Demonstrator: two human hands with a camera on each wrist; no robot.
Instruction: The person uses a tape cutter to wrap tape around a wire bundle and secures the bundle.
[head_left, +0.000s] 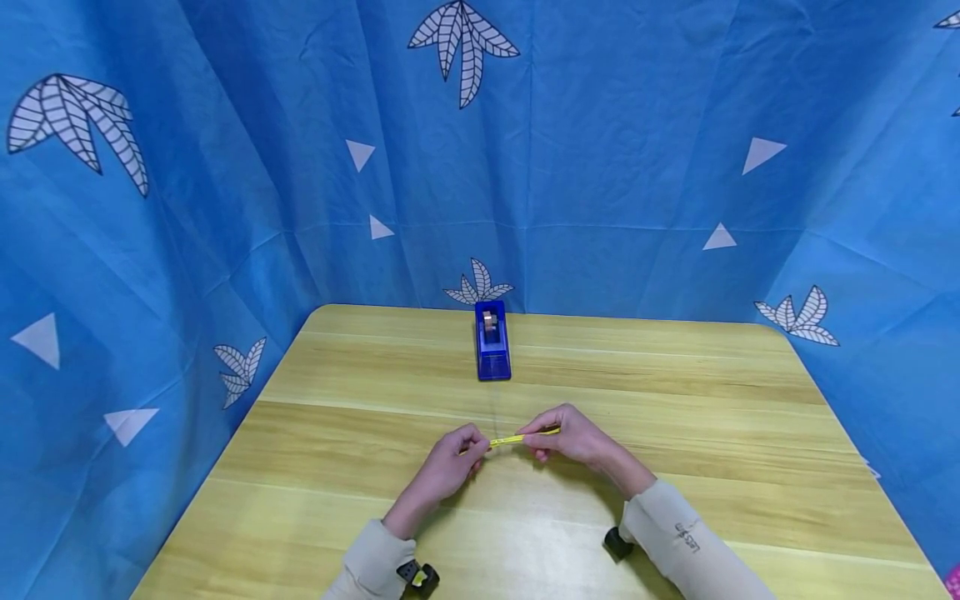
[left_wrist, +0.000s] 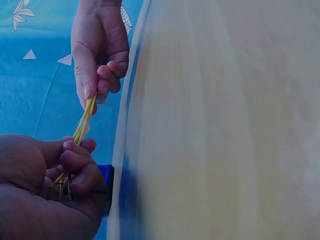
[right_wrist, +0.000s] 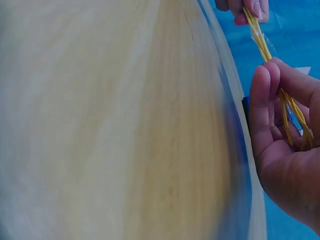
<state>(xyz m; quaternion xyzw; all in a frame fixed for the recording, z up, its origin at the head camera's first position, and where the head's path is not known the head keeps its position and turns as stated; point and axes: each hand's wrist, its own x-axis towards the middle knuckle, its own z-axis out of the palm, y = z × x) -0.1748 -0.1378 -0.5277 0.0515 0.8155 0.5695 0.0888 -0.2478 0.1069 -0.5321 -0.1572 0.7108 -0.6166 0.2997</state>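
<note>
Stretched between both hands is a bundle of thin yellow strands (head_left: pixel 507 440), like rubber bands or cord; the exact kind is unclear. Clear tape (left_wrist: pixel 83 126) wraps its middle. My left hand (head_left: pixel 448 463) pinches one end between thumb and fingers, and loose loops of the strands (left_wrist: pixel 61 186) hang inside that palm in the left wrist view. The other end is pinched by my right hand (head_left: pixel 567 434), where more loops (right_wrist: pixel 295 117) show below the fingertips in the right wrist view. Both hands are over the middle of the table.
A blue tape dispenser (head_left: pixel 493 365) with a small roll stands at the far edge of the wooden table (head_left: pixel 675 375), beyond the hands. Blue patterned curtain (head_left: pixel 637 125) encloses the table at the back and sides.
</note>
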